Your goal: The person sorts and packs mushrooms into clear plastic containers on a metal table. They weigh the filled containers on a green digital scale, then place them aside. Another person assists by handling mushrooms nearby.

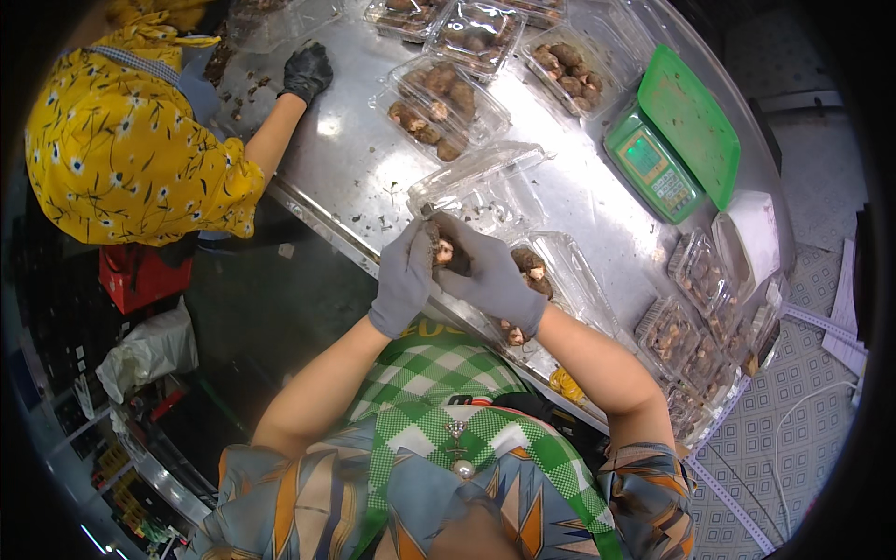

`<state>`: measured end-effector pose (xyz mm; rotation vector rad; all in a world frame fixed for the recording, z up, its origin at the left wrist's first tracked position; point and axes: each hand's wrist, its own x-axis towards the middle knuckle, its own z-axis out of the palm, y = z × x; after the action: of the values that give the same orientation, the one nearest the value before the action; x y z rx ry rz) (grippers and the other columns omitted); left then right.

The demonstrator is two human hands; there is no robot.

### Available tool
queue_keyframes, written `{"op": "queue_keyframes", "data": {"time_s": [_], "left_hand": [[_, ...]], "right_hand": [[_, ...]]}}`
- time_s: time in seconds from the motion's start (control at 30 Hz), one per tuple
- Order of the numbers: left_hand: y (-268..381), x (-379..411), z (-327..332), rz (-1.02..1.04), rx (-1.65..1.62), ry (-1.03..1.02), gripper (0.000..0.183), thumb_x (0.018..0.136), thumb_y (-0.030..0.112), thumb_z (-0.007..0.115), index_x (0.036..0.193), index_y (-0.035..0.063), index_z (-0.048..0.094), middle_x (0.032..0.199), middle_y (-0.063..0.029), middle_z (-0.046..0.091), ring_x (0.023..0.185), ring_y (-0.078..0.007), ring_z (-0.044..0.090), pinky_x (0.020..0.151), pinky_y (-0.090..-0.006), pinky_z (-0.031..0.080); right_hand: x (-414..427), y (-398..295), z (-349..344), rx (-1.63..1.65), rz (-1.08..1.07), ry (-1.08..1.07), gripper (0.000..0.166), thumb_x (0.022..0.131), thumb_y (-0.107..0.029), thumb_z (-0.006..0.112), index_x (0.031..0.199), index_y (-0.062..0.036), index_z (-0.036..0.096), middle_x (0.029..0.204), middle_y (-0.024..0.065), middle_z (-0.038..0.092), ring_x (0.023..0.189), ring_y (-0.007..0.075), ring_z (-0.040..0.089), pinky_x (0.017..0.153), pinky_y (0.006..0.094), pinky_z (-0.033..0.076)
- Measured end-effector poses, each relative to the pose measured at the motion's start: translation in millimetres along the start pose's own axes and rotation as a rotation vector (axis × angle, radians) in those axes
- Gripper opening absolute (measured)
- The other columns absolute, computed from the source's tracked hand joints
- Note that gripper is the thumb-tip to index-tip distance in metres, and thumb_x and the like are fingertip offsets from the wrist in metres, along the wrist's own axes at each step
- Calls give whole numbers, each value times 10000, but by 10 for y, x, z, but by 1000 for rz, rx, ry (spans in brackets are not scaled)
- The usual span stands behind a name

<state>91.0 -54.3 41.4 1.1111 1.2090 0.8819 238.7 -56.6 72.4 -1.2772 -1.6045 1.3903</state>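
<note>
My left hand (406, 280) and my right hand (486, 269), both in grey gloves, meet over the table's near edge. Between them they grip a brown taro corm (443, 252) whose cut pale end shows; the fingers cover much of it. A small dark tip pokes out above my left fingers, too little of it showing to name. Just right of my right hand, an open clear plastic clamshell box (574, 273) has taro corms (533, 269) in it, partly hidden by that hand and forearm. Beyond my fingers lies another open clear clamshell (483, 185).
Clamshells of taro (437, 105) stand farther back on the metal table (336, 161). At right are a green digital scale (654, 164) with a tilted tray and stacked filled boxes (672, 336). A co-worker's black-gloved hand (308, 70) rests at left. Dirt crumbs dot the metal.
</note>
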Motion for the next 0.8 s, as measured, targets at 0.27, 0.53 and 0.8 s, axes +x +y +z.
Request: {"op": "queue_keyframes", "data": {"time_s": [0.27,0.53,0.8], "left_hand": [[30,-8,26,-73,-145,166,256,959,164,389,1004,-34,544,729,-68,577,620,-148,525,582,-277,438],[-41,-82,125,143,-51,158,297,969,197,372,1098,-24,524,809,-61,548,639,-106,484,578,-256,422],[-90,-96,-76,-512,-904,-28,312,969,264,387,1074,7,529,838,-67,551,635,-118,484,584,-229,416]], "right_hand": [[3,34,49,228,109,12,416,814,-134,572,1194,4,475,887,140,588,785,239,585,697,342,471],[73,70,114,427,289,208,163,837,-87,510,949,31,518,744,48,569,608,87,517,562,251,447],[130,175,-56,-35,58,97,162,783,-113,542,895,3,546,710,133,579,582,233,559,570,328,457]]}}
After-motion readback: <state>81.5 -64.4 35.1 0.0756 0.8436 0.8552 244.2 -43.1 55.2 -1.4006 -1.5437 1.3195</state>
